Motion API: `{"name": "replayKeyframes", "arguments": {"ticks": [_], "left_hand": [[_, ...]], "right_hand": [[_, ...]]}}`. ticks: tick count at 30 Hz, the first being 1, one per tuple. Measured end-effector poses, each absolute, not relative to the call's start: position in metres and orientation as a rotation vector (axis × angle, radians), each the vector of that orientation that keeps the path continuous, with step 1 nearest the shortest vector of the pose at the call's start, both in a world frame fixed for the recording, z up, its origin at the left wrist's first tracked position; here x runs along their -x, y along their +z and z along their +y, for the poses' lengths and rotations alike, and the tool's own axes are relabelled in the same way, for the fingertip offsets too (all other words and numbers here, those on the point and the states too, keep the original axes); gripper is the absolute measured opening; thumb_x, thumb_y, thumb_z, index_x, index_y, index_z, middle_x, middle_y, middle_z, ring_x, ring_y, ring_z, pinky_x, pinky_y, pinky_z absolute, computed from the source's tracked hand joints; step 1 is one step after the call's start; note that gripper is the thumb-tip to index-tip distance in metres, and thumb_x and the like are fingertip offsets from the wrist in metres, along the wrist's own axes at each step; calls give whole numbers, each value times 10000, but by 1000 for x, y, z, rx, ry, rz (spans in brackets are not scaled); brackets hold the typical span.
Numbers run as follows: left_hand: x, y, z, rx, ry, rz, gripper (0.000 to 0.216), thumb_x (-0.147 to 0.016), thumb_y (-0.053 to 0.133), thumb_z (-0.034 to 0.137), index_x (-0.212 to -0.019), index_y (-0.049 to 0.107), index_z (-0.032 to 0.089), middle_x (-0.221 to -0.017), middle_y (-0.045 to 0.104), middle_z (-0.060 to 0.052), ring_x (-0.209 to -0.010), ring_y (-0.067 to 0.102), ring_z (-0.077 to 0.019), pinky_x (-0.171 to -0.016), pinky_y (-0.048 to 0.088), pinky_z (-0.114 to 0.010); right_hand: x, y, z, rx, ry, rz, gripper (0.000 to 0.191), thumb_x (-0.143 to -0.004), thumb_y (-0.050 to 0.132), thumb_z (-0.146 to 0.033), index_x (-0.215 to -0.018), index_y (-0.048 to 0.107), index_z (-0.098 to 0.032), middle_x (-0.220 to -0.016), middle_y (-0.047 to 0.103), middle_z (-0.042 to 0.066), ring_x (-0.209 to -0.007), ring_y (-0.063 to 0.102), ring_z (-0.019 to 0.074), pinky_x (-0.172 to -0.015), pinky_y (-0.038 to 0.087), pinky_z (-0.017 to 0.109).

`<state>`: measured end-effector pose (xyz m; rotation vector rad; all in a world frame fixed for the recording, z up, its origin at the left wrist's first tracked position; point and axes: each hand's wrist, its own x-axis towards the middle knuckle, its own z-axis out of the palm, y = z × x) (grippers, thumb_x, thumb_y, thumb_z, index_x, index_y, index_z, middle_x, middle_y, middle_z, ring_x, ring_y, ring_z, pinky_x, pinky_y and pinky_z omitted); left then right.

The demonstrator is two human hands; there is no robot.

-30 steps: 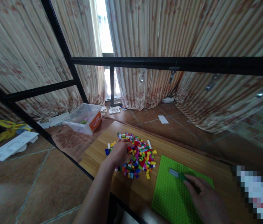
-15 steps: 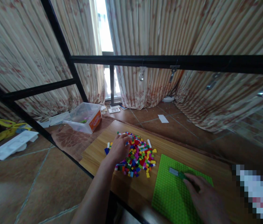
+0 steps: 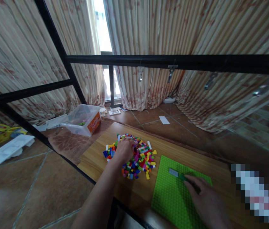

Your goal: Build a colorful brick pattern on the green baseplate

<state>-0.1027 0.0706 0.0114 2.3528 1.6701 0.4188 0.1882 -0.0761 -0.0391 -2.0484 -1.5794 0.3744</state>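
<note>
Clear plastic bin (image 3: 84,120) (orange label), striped curtains (image 3: 153,28), perhaps papers (image 3: 7,149)

a low wooden table (image 3: 96,159) carries two things directly on its top — a loose pile of small coloured bricks (image 3: 138,157) and, just beside it, a flat green baseplate (image 3: 170,197).

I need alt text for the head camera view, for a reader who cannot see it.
A person's left hand rests on a pile of small coloured bricks on a wooden table. The right hand lies on a green baseplate, fingers at a grey brick. Curtains hang behind.
</note>
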Motion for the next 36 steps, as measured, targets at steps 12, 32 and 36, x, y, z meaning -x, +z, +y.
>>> {"name": "replayKeyframes", "arguments": {"ticks": [12,32,36], "left_hand": [[127,15,76,-2161,518,1782,299,-819,471,89,-971,707,191,-951,708,-80,-897,643,-199,-848,465,-287],[126,14,75,-2101,659,1590,463,-702,552,21,-1121,675,174,-1008,698,-67,-852,628,-170,-855,481,-278],[125,11,77,-2074,667,1626,375,-781,528,81,-1117,673,168,-999,705,-73,-850,634,-169,-844,484,-276]], "right_hand": [[-188,-39,-75,2056,402,-1600,407,-847,424,-482,-1010,678,-207,-1086,681,91,-1008,627,266,-923,471,434],[-188,-39,-75,2060,396,-1602,427,-841,412,-486,-1010,680,-200,-1092,680,95,-1022,619,266,-941,458,433],[-188,-39,-75,2063,398,-1601,427,-839,412,-488,-1008,683,-203,-1088,680,91,-1023,619,266,-941,458,436]]}}
